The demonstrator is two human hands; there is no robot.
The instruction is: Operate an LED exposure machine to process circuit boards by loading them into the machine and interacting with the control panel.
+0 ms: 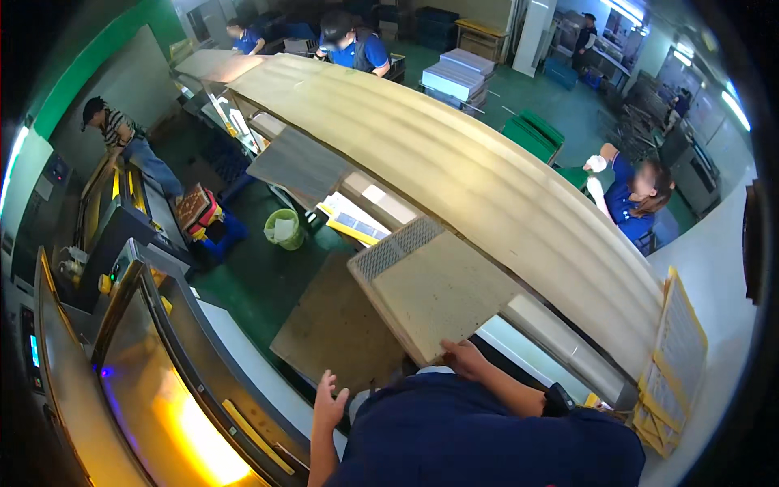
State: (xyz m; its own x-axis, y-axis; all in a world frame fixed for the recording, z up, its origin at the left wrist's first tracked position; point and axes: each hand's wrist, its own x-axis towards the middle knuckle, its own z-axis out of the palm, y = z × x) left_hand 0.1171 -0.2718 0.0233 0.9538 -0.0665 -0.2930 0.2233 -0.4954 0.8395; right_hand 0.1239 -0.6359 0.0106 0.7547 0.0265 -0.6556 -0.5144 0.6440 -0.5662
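Note:
My right hand point(461, 357) grips the near edge of a flat beige board point(438, 284) that has a grey mesh strip along its far-left side. The board lies tilted at the side of a long beige worktop point(454, 162). My left hand point(331, 399) is raised with its fingers apart and holds nothing, beside a machine with a glowing yellow bed point(195, 422). Under the board's far edge, white and yellow sheets point(353, 221) show on a lower shelf, next to a grey panel point(296, 166).
Co-workers in blue point(365, 53) point(637, 203) are along the worktop; a person in stripes point(118, 130) bends over another machine at left. A brown floor mat point(324, 300), green bin point(284, 227) and blue crate point(223, 239) are on the floor. A yellow-taped rack point(665, 357) stands at right.

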